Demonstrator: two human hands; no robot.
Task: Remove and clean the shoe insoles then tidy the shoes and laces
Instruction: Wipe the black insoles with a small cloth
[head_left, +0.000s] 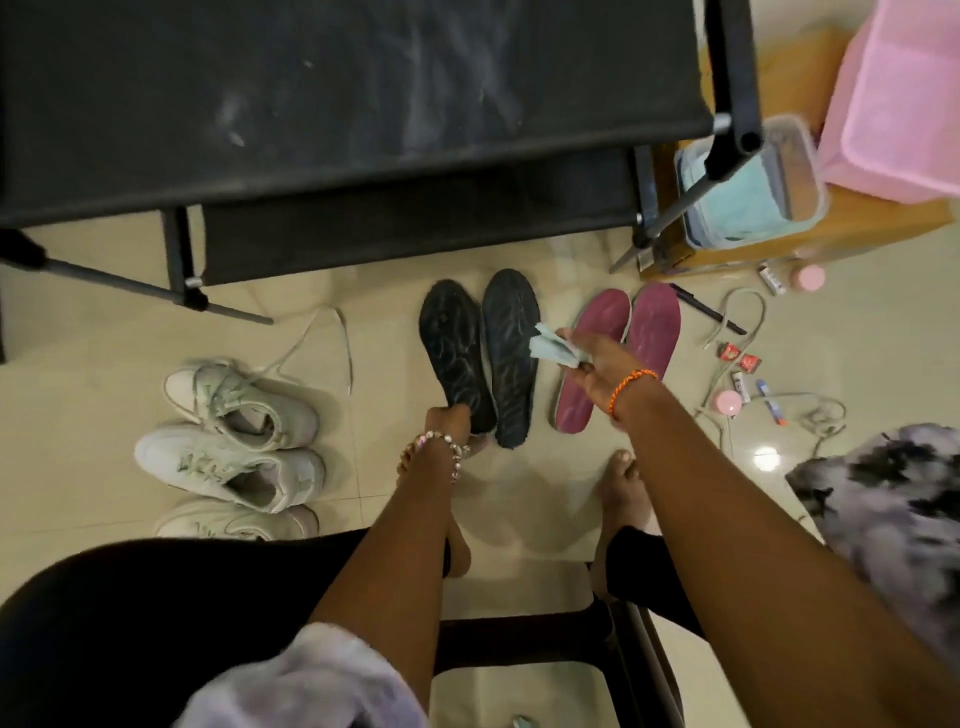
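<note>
Black foam insole (455, 353) pinched at its near end by the left hand (451, 422); pale blue wipe (551, 349) clenched in the right hand (597, 369).
Both insoles of the dark pair lie side by side on the tiled floor (363, 332), two maroon insoles (618, 348) just right of them, and white lace-up sneakers (234, 441) stand at left.

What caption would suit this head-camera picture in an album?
Left hand grips a dark insole while right hand holds a wipe above it.
</note>
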